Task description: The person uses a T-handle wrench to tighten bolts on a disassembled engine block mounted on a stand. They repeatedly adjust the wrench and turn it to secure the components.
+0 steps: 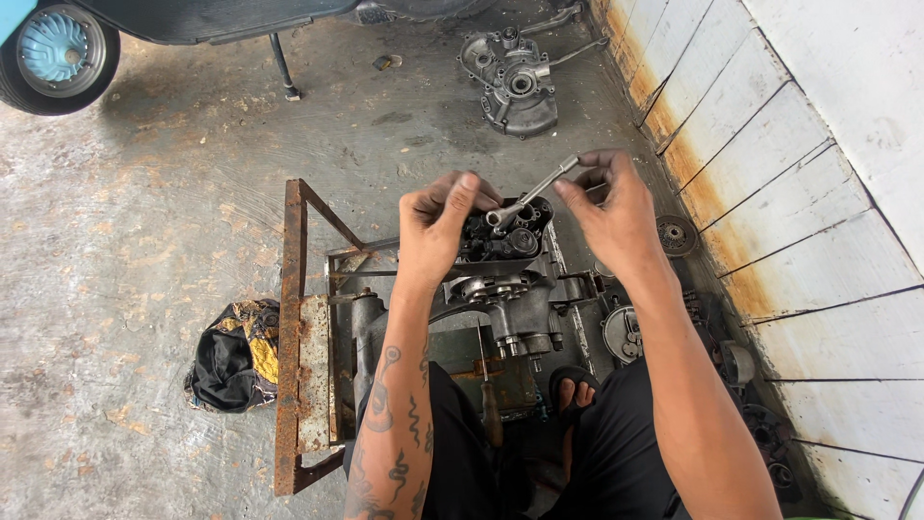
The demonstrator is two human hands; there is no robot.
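Your right hand point(616, 217) gripped the wrench point(534, 190) with closed fingers, and its far end sat on the engine point(505, 265) just below your left thumb. Your left hand point(438, 226) rested curled on the engine top, on the rusty stand point(292, 327).

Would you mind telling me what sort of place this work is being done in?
Probably a small scooter repair workshop: an engine sits on a rusty metal stand, a removed engine casing lies on the stained concrete floor, and a scooter wheel shows nearby.
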